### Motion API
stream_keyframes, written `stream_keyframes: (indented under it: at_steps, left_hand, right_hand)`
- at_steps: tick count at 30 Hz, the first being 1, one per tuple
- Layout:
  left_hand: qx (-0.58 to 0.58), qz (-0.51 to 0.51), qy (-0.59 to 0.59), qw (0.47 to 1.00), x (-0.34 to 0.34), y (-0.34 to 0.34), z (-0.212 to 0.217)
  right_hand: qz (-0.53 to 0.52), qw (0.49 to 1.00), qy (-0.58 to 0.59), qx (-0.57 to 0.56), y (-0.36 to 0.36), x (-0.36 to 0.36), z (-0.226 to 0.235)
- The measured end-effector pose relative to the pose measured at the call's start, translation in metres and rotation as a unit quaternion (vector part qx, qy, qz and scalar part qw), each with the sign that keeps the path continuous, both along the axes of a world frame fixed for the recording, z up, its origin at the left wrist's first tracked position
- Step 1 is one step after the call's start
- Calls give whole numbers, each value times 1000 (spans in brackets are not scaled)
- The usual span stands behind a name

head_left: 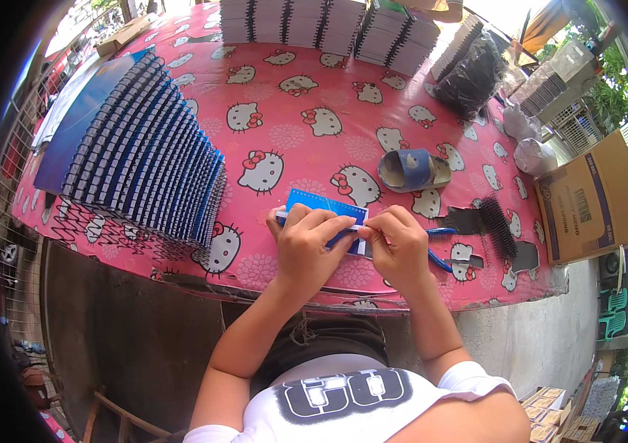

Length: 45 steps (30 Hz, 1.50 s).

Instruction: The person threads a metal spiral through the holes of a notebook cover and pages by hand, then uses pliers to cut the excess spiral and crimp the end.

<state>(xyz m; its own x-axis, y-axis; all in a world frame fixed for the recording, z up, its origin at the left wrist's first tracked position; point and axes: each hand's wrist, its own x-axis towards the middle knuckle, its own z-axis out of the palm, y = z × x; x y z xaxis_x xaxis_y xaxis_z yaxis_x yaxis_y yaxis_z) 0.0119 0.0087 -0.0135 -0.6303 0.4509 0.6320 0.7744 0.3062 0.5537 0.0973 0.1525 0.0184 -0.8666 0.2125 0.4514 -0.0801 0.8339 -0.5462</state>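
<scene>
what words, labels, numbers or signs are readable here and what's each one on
I won't copy print out, only place it:
shirt: large dark characters across the front
cardboard box: dark print and a block mark
lower-right cartons: marks too small to read
blue booklet: no legible print

the booklet [321, 203] is blue, perhaps white-edged.

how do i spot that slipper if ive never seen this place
Start with the pink table cover and find the person's right hand at its near side. Just beyond that hand, away from the body, lies a single slipper with a broad blue strap, the only footwear on the cover.
</scene>
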Motion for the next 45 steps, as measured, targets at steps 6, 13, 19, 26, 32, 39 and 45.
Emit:
stream_keyframes:
  at_steps: [6,13,19,26,32,39,45]
  left_hand:
    - [21,-35,3,999,-7,-1,2]
    - [27,-32,-18,999,-13,8,0]
    - [4,-42,-17,999,-17,2,2]
    - [37,-19,-27,999,-24,0,5]
    - [76,-37,-174,981,-31,-11,1]
    - [214,-80,-317,920,-34,-22,-14]
    - [249,-116,-396,876,-40,-32,-26]
  right_hand:
    - [-64,991,-16,115,144,-21,3]
    - [-188,970,-145,50,163,-22,-15]
    - [120,975,-117,-149,111,-13,-14]
    - [169,938,-70,-295,106,-21,-12]
    - [43,988,-73,-129,85,-52,-7]
    - [118,952,-111,-260,78,-63,3]
    - [-22,994,-91,50,71,-77,0]
